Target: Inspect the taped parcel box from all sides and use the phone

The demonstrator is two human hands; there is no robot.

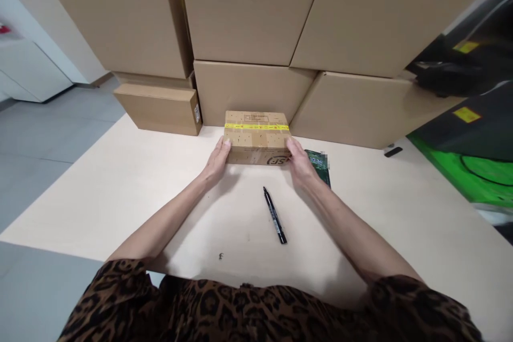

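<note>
A small cardboard box (256, 136) with a strip of yellow tape across its top lies on the pale table (120, 187). My left hand (216, 160) grips its left end and my right hand (298, 163) grips its right end, fingers closed against the sides. A black marker (274, 215) lies on the table just in front of the box, between my forearms. A phone (319, 165) with a lit screen lies right of my right hand, partly hidden by it.
Large cardboard cartons (256, 16) are stacked along the table's far edge, with a flatter carton (160, 107) at the left. A small black object (393, 152) lies at the right. Black and green equipment (465, 117) stands beyond the right edge.
</note>
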